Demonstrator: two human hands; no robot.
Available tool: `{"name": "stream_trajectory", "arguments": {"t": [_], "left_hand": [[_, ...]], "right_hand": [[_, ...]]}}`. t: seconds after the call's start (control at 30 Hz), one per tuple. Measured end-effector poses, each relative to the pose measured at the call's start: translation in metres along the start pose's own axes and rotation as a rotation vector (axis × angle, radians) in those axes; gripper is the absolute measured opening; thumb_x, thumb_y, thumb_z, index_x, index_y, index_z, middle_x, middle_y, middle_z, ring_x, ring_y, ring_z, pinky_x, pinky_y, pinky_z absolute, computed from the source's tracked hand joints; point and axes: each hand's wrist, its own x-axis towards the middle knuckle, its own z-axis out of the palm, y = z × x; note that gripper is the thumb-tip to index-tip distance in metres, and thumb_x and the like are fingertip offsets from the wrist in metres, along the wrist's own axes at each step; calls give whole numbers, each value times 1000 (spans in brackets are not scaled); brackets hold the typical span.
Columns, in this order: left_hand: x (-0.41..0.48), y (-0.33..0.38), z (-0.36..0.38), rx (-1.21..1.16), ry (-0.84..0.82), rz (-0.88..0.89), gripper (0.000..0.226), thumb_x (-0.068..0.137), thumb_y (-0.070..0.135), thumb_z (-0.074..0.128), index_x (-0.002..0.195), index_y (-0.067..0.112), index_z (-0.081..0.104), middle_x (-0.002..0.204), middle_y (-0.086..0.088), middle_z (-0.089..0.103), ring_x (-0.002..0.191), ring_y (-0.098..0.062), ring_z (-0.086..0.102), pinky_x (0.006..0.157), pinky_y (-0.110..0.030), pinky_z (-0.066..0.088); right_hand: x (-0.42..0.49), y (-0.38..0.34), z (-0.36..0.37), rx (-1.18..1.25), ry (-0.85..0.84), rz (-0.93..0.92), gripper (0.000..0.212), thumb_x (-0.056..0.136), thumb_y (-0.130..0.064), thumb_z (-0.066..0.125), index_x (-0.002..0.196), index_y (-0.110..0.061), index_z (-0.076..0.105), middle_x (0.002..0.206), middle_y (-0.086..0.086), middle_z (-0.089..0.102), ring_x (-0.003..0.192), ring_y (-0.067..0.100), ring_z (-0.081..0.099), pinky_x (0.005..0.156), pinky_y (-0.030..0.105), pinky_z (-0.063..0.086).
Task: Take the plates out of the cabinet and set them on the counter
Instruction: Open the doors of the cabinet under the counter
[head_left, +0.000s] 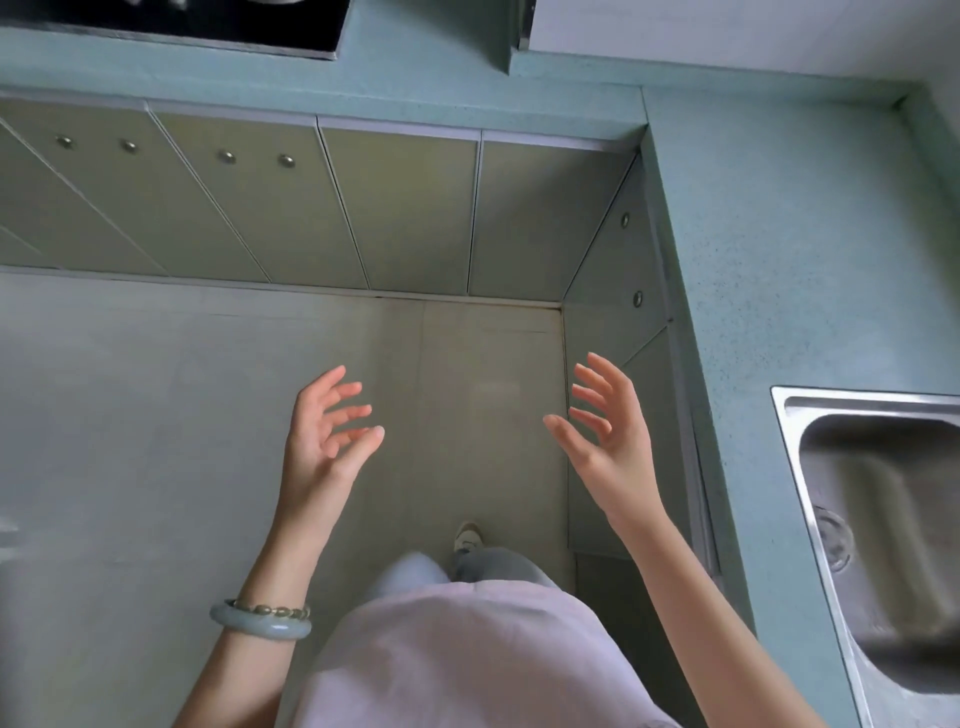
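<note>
My left hand and my right hand hang in the air over the floor, palms facing each other, fingers spread, nothing in them. A pale jade bangle sits on my left wrist. The base cabinets run along the far side under the blue-green counter, and all their doors are closed. More closed cabinet doors stand on the right, close to my right hand. No plates are in view.
A steel sink is set into the counter at the right. A black hob lies in the counter at the top left. The grey tiled floor spreads below my hands; my legs and one shoe show beneath me.
</note>
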Motion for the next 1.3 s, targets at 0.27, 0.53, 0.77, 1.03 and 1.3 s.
{"name": "stream_trajectory", "arguments": {"t": [0.27,0.53,0.77,1.03,1.3], "left_hand": [[94,11,11,-2,46,-16,63,73,8,63,132,18,45,120,0,55,100,-12,61,81,-16,49],[220,20,7,14,-40,-3,62,73,9,63,131,18,45,121,0,55,100,-11,60,80,-15,48],[316,37,4,10,-117,5,60,74,8,63,130,22,47,122,-2,55,99,-11,61,80,-15,48],[389,37,22,3,-121,-29,59,75,9,64,128,27,49,124,1,56,99,-10,62,79,-16,49],[456,43,66,38,-62,-33,62,74,11,63,133,19,46,124,1,55,99,-10,61,79,-14,49]], "right_hand": [[108,-3,21,15,-47,11,66,80,-14,74,135,-31,42,133,-7,54,119,7,54,97,37,50],[205,-13,57,-13,68,26,63,80,-15,74,132,-34,44,130,-12,54,115,3,55,96,34,51],[274,-31,86,-1,142,28,62,80,-19,74,133,-30,44,131,-11,54,116,4,55,95,34,51],[349,-30,97,-14,136,73,63,81,-15,73,135,-25,43,132,-6,54,115,4,55,95,35,51],[438,-23,81,9,107,85,63,81,-15,73,136,-25,43,133,-6,54,117,6,55,97,38,50]]}}
